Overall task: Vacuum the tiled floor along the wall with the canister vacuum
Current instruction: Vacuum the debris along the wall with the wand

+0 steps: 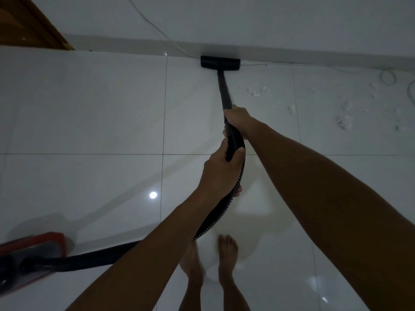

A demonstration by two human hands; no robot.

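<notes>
Vacuum (pixel 31 254): I see its red-and-black canister low at my left on the tiled floor (pixel 89 113), with no writing I can read. My left hand (pixel 221 170) grips the ribbed hose (pixel 233 144); my right hand (pixel 238 118) grips the black wand (pixel 224 90). The nozzle (pixel 220 63) sits against the wall (pixel 269 23), with white debris (pixel 343 121) to its right.

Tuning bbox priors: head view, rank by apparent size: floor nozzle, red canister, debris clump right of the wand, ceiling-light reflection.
1. red canister, cut off by the frame edge and nearest the camera, so inflated
2. floor nozzle
3. debris clump
4. ceiling-light reflection

Clump versus reflection is close; the clump is scattered.
</notes>
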